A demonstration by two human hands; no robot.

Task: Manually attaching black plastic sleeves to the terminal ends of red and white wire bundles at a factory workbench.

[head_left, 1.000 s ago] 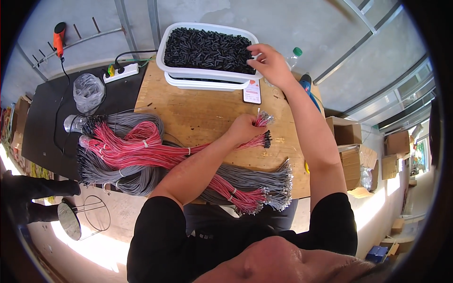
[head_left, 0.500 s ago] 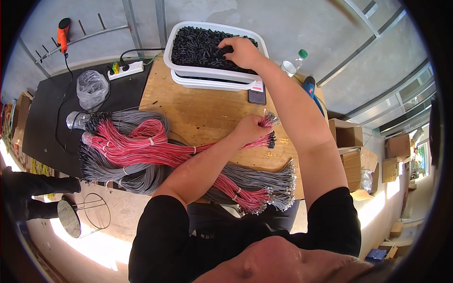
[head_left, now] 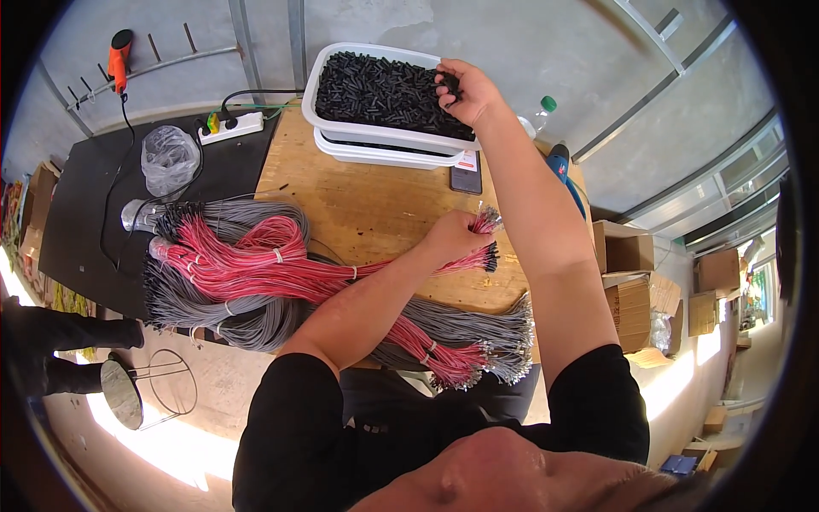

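Observation:
My left hand [head_left: 450, 236], over the middle right of the table, is closed round a bundle of red and white wires [head_left: 465, 259]. The wire ends [head_left: 488, 222] stick out past its fingers. My right hand [head_left: 476, 92] is raised above the right rim of a white plastic tub [head_left: 375, 130], fingers curled round several short black tubes [head_left: 450, 88]. More of these black tube pieces [head_left: 367, 92] fill the tub. Coiled red wires [head_left: 281, 247] and grey cables [head_left: 264, 326] lie across the table to the left, and more cable ends [head_left: 512, 333] lie near the front edge.
A phone [head_left: 466, 178] lies by the tub. To its right are a green-capped bottle [head_left: 539, 115] and a blue heat gun [head_left: 559, 162]. On the left are a power strip [head_left: 243, 126], a clear bag [head_left: 169, 160] and a stool [head_left: 122, 394]. Another person's legs [head_left: 68, 350] show.
My right hand has lifted out of the black tubes and moved to the tub's right end, its palm turned with tubes in it. My left hand keeps its hold on the wires.

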